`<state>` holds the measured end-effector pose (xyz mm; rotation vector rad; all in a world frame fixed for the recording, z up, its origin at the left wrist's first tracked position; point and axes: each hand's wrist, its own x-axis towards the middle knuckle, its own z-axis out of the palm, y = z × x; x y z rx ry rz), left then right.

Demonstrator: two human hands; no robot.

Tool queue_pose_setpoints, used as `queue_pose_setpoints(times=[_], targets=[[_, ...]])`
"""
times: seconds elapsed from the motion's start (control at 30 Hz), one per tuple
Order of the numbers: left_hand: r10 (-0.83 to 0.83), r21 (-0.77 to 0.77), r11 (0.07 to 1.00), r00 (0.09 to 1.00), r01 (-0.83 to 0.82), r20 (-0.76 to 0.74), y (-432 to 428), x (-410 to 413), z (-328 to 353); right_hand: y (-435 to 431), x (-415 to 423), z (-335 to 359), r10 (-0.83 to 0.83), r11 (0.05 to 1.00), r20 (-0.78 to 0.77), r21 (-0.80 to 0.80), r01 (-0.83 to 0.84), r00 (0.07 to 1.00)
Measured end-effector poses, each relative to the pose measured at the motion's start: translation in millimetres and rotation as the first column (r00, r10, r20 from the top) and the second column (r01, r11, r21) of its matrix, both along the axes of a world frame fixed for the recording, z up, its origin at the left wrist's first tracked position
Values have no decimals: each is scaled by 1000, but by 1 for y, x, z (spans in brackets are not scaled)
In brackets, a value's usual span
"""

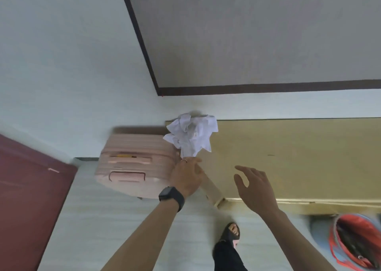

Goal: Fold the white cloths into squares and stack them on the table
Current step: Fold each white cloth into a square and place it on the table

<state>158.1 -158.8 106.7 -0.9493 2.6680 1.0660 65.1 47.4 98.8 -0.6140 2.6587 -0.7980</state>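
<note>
1. The left hand (186, 175) pinches the crumpled cloths (192, 134) by their lower end, at the table's (299, 157) far-left corner.
2. The right hand (254, 186) hovers open and empty near the front edge.
3. Advice: pull one cloth free and spread it flat mid-table before folding.

Pink hard-shell suitcase (132, 163) sits on the pale floor (103, 229) over on the left, with a dark red panel (31, 198) further left. Near right there's an orange and blue bag (354, 244), and a big grey wall section (257, 33) with a dark border up at the far side.
</note>
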Motion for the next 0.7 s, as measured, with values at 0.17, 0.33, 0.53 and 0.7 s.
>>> queue_pose_setpoints(times=[0.17, 0.33, 0.53, 0.7], targets=[[192, 19, 981, 979, -194, 68, -27, -79, -39, -22, -89, -52, 68, 992, 68, 100, -74, 995], [280, -107, 956, 957, -271, 71, -69, -146, -94, -41, -145, -116, 98, 934, 185, 322, -154, 978], [253, -48, 967, 961, -249, 113, -95, -196, -153, -31, -166, -170, 124, 840, 248, 489, -235, 961], [37, -107, 994, 987, -20, 159, -70, -225, -159, -26, -166, -170, 115, 850, 238, 480, -219, 964]])
